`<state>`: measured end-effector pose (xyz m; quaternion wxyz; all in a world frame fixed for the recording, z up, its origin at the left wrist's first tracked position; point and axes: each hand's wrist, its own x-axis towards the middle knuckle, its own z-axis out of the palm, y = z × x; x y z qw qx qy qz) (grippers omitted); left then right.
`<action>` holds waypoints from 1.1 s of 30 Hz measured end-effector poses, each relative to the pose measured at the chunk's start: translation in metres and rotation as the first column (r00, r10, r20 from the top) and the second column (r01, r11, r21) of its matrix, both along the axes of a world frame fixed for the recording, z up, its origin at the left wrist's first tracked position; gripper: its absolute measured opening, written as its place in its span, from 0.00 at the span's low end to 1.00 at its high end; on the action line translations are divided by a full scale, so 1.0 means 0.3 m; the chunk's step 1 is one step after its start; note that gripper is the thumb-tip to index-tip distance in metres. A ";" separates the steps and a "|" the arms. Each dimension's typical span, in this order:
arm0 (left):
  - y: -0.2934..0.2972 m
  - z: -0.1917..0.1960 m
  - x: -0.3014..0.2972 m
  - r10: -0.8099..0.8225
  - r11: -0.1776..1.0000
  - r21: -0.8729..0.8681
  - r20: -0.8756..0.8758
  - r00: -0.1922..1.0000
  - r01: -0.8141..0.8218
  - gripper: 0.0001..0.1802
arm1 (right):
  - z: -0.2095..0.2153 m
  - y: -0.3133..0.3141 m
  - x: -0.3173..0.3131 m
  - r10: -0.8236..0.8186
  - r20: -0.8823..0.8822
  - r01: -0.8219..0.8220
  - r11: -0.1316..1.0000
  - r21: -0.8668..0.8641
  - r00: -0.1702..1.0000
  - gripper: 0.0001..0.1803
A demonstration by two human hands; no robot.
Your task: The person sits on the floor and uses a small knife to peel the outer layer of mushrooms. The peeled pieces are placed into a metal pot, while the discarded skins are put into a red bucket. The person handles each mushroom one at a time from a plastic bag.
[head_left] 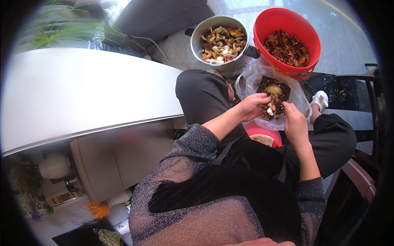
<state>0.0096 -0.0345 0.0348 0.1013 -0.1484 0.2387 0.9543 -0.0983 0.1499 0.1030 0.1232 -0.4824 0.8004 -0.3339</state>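
Observation:
A brown-capped mushroom [273, 90] with a pale stem is pinched in the fingers of my left hand [255, 105]. Close beside its stem, on the right, my right hand [295, 123] is closed with thumb and fingertips together; what it grips, if anything, is too small to make out. Both hands are above a clear plastic bag [301, 96] with dark soil and scraps [283, 84] inside. Behind it stand a silver pot [196, 43] of pale and yellowish mushroom pieces [223, 46] and a red bucket [262, 24] of dark reddish-brown mushrooms [286, 50].
A white table [90, 90] runs along my left, with a green plant [61, 30] beyond it. Under the bag's near edge sits a pink-red container [262, 133]. A dark chair [373, 98] stands at the right. Crumbs dot the black floor strip [340, 92].

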 end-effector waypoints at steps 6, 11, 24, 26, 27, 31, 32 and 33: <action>0.006 -0.003 0.003 0.047 0.997 -0.060 0.061 0.997 -0.043 0.16 | 0.019 0.027 -0.011 0.100 -0.010 -0.100 0.995 0.026 0.995 0.14; 0.010 -0.009 0.002 0.084 0.957 -0.286 0.109 0.990 -0.050 0.17 | -0.008 0.042 -0.018 0.037 0.041 -0.039 0.999 0.030 0.998 0.13; 0.033 0.059 -0.004 0.204 0.771 -0.617 0.005 0.979 -0.158 0.21 | -0.081 0.055 -0.028 -0.097 0.479 0.101 0.995 0.016 0.873 0.11; 0.044 0.056 -0.008 0.279 0.701 -0.675 -0.033 0.960 -0.227 0.25 | -0.087 0.053 -0.026 -0.083 0.437 0.096 0.995 -0.008 0.895 0.11; 0.041 0.052 -0.008 0.258 0.703 -0.679 -0.032 0.966 -0.210 0.27 | -0.087 0.051 -0.024 -0.109 0.457 0.115 0.993 0.015 0.883 0.11; 0.021 0.033 -0.009 0.172 0.762 -0.625 -0.058 0.983 -0.170 0.33 | -0.081 0.046 -0.014 -0.101 0.414 0.119 0.993 -0.017 0.904 0.11; 0.020 0.030 -0.010 0.151 0.788 -0.593 -0.073 0.986 -0.165 0.33 | -0.081 0.042 -0.019 -0.092 0.412 0.109 0.994 -0.019 0.907 0.10; 0.023 0.028 -0.010 0.166 0.791 -0.586 -0.068 0.984 -0.174 0.32 | -0.082 0.038 -0.024 -0.068 0.437 0.097 0.994 -0.044 0.897 0.10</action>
